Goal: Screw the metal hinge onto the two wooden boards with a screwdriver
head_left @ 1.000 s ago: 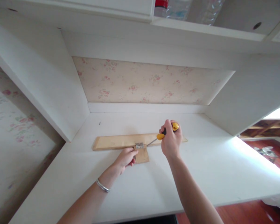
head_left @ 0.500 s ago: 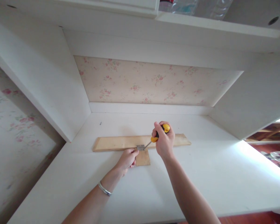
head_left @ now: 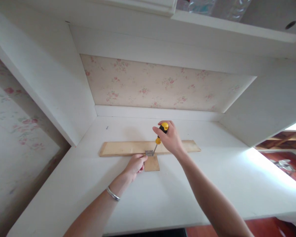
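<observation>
A small metal hinge lies across the joint between a long wooden board and a short wooden piece in front of it. My left hand is closed at the left edge of the short piece, its thumb by the hinge. With my right hand I hold a yellow and black screwdriver by the handle, palm partly opened and thumb lifted along it. The shaft slants down to the hinge's right end. Any screw under the tip is too small to make out.
The white desk surface carries the boards, with a small dark screw-like item at its far left. White side panels flank it. Overhead, a shelf holds clear plastic bottles.
My right hand has shifted left and opened its grip somewhat. The screwdriver now stands steeper, its tip still at the hinge. My left hand stays in place on the wood.
</observation>
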Available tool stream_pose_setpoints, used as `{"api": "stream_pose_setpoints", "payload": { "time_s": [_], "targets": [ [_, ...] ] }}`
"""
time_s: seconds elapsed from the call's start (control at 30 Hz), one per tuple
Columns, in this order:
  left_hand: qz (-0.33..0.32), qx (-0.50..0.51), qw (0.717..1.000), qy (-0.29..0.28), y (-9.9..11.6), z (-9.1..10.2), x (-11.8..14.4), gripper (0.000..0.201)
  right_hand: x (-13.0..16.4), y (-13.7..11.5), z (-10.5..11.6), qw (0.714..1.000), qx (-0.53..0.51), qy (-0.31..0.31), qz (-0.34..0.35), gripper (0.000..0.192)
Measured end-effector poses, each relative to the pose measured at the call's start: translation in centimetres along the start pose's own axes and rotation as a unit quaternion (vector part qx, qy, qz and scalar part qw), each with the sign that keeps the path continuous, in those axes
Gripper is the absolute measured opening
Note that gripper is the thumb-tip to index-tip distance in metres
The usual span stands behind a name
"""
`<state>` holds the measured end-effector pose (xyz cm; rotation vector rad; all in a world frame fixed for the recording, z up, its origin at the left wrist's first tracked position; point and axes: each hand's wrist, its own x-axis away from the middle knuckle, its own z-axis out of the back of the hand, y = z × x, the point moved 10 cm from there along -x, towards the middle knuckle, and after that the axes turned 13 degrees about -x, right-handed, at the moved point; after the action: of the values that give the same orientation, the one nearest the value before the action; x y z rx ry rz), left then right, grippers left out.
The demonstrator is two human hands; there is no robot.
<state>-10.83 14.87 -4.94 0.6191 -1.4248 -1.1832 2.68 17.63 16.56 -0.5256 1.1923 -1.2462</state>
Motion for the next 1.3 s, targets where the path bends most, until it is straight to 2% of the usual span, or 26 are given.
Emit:
{"api": "stream_pose_setpoints", "payload": {
  "time_s": [0.03, 0.1, 0.17, 0.3, 0.37, 0.43, 0.53, 0.57, 0.63, 0.7, 0.73, 0.87, 0.9, 1.0, 1.07, 1.13, 1.23, 1.3],
  "targets": [
    [-0.003, -0.001, 1.000, -0.001, 0.0, 0.0, 0.0, 0.018, -0.4, -0.5, -0.4, 0.995, 0.089, -0.036, -0.002, 0.037],
    [-0.015, -0.002, 1.000, -0.003, 0.1, 0.2, 0.0, 0.018, -1.2, -0.9, -0.9, 0.965, 0.236, -0.106, -0.029, 0.045],
    [-0.022, -0.003, 1.000, -0.008, 0.1, 0.2, -0.1, 0.019, -1.9, -1.4, -1.1, 0.931, 0.319, -0.168, -0.046, 0.046],
    [-0.012, 0.001, 1.000, -0.006, -0.2, 0.2, -0.2, 0.020, -1.8, -2.7, -3.2, 0.887, 0.297, -0.351, -0.052, 0.036],
    [-0.010, 0.007, 1.000, -0.001, -0.1, 0.3, 0.0, 0.018, -1.4, -2.9, -4.1, 0.858, 0.302, -0.411, -0.063, 0.039],
    [-0.010, 0.009, 1.000, 0.001, 0.0, 0.3, 0.2, 0.017, -2.0, -3.3, -4.2, 0.845, 0.361, -0.390, -0.055, 0.047],
    [-0.011, 0.008, 1.000, 0.002, 0.1, 0.4, 0.3, 0.019, -3.3, -4.8, -3.8, 0.839, 0.454, -0.298, -0.027, 0.056],
    [-0.014, 0.007, 1.000, 0.001, 0.1, 0.4, 0.3, 0.018, -3.2, -5.1, -4.1, 0.833, 0.463, -0.300, -0.027, 0.053],
    [-0.019, 0.009, 1.000, -0.001, 0.1, 0.4, 0.3, 0.017, -2.2, -5.3, -5.1, 0.816, 0.450, -0.360, -0.045, 0.041],
    [-0.017, 0.011, 1.000, 0.001, 0.1, 0.5, 0.3, 0.016, -1.2, -5.3, -5.7, 0.799, 0.429, -0.416, -0.066, 0.037],
    [-0.016, 0.011, 1.000, 0.003, 0.1, 0.5, 0.4, 0.016, -1.2, -5.4, -5.6, 0.797, 0.434, -0.414, -0.068, 0.040],
    [-0.015, 0.006, 1.000, 0.004, 0.3, 0.6, 0.7, 0.016, -2.9, -6.1, -4.5, 0.805, 0.511, -0.299, -0.025, 0.057],
    [-0.015, 0.007, 1.000, 0.004, 0.4, 0.6, 0.8, 0.016, -3.0, -6.2, -4.6, 0.807, 0.513, -0.293, -0.012, 0.055],
    [-0.013, 0.008, 1.000, 0.009, 0.3, 0.8, 0.8, 0.017, -2.1, -5.9, -5.8, 0.806, 0.465, -0.367, -0.002, 0.044],
    [-0.009, 0.009, 1.000, 0.012, 0.2, 0.9, 0.7, 0.017, -1.4, -5.6, -6.1, 0.795, 0.443, -0.413, -0.030, 0.046],
    [-0.008, 0.012, 1.000, 0.012, 0.1, 0.9, 0.6, 0.017, -1.5, -5.6, -5.7, 0.787, 0.465, -0.402, -0.051, 0.046],
    [-0.008, 0.015, 1.000, 0.009, 0.1, 0.9, 0.6, 0.016, -2.4, -6.6, -5.2, 0.789, 0.510, -0.343, -0.008, 0.049],
    [-0.007, 0.016, 1.000, 0.008, 0.2, 0.8, 0.7, 0.016, -2.1, -6.7, -5.7, 0.789, 0.494, -0.364, 0.013, 0.043]
  ]
}}
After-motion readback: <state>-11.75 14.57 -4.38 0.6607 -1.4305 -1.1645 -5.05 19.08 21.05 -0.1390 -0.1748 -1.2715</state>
